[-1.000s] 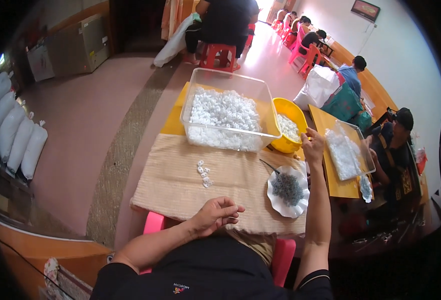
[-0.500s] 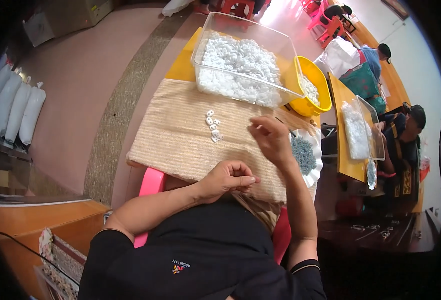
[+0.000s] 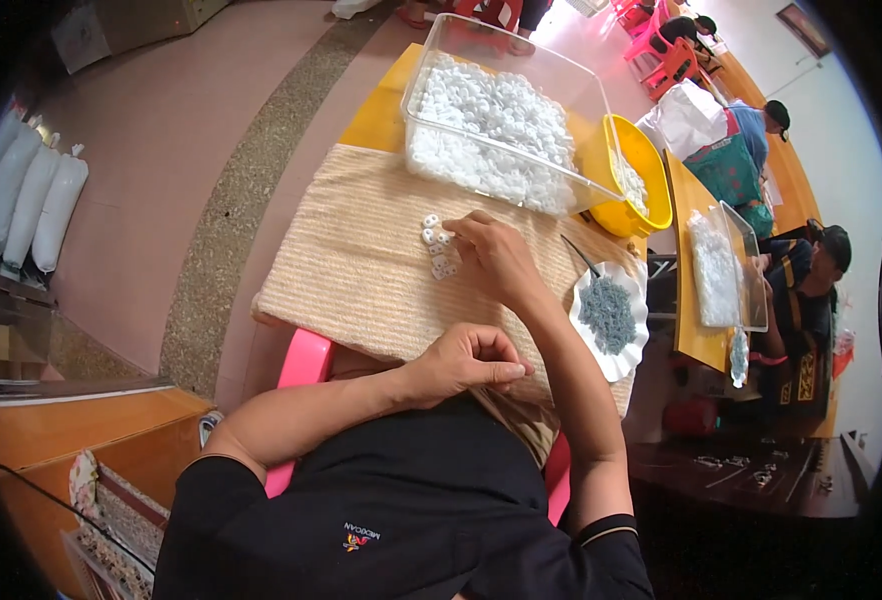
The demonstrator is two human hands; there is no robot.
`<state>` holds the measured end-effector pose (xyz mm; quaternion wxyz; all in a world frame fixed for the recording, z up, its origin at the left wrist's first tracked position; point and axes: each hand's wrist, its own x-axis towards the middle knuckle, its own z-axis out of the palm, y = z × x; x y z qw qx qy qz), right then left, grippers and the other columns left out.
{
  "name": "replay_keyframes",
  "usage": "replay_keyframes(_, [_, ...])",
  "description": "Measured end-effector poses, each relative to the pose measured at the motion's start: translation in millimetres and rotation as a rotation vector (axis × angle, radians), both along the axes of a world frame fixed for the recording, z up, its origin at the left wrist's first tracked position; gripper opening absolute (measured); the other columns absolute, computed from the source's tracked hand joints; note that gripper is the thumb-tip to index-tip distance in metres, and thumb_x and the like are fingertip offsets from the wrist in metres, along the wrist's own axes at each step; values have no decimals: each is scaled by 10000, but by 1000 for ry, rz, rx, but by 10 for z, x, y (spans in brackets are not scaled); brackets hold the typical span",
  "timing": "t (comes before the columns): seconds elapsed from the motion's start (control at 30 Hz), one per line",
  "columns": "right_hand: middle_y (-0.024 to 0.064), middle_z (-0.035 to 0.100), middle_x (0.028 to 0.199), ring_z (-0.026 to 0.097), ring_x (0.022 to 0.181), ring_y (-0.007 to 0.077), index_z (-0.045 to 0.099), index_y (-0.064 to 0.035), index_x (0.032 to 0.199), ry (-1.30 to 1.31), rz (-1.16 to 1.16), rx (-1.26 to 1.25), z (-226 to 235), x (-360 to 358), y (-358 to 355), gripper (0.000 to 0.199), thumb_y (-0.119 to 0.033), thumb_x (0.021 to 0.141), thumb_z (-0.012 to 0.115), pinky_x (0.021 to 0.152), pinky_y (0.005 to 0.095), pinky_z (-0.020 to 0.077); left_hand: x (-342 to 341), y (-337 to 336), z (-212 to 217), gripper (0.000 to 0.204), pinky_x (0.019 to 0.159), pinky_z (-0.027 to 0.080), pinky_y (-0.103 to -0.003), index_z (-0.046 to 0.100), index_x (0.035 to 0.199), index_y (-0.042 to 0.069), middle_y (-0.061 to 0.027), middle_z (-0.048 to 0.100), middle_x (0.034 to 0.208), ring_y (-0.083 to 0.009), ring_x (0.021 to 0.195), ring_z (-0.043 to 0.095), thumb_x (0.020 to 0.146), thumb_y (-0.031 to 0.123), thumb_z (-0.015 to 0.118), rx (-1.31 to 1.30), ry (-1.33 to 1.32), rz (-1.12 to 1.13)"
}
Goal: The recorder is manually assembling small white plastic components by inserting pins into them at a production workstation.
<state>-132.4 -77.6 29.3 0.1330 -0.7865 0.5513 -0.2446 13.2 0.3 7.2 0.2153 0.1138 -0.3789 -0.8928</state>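
Observation:
My left hand (image 3: 476,358) is held in front of me at the near edge of the cloth-covered table. Its thumb and fingertips are pressed together; whatever they hold is too small to make out. Further up the table, my right hand (image 3: 496,258) reaches over a little group of small white plastic pieces with dark holes (image 3: 430,236). Its fingers stretch out toward the left, the fingertips at the right side of the group and partly covering it. A white fluted dish (image 3: 633,362) lies right of my right forearm, with a heap of tiny grey-blue parts (image 3: 609,312) in it.
A clear plastic bin (image 3: 521,55) of white pieces stands at the table's far side, beside a yellow basin (image 3: 644,150). A dark thin stick (image 3: 579,254) leans on the dish. At right, other people sit by a table with another clear bin (image 3: 751,270). White sacks (image 3: 56,215) stand far left.
My right hand has moved left from beside the dish to the small white pieces. My left hand stays pinched in nearly the same place. The view has shifted slightly.

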Motion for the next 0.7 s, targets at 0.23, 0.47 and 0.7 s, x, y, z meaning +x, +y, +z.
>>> replay_keyframes(0.23, [146, 625, 1023, 621, 954, 340, 637, -72, 1141, 223, 17, 115, 34, 154, -188, 300, -95, 856, 543, 810, 429, 478, 7, -1, 38, 103, 731, 523, -248, 630, 919, 27, -39, 667, 838, -98, 774, 631, 894, 110, 684, 15, -5, -1])
replay_keyframes(0.47, [150, 626, 1018, 617, 976, 341, 636, -32, 1016, 231, -67, 155, 3, 120, -215, 192, -130, 874, 553, 833, 423, 472, 19, -12, 64, 102, 722, 531, -255, 627, 918, 28, -45, 668, 835, -109, 758, 639, 891, 107, 684, 48, 4, 9])
replay_keyframes(0.7, [166, 665, 865, 646, 818, 323, 645, 14, 947, 51, -45, 140, -49, -161, -33, 178, -130, 841, 642, 716, 398, 498, -9, -14, -9, 96, 710, 532, -255, 623, 912, 30, -48, 666, 832, -112, 749, 636, 893, 104, 680, 50, -77, 82])
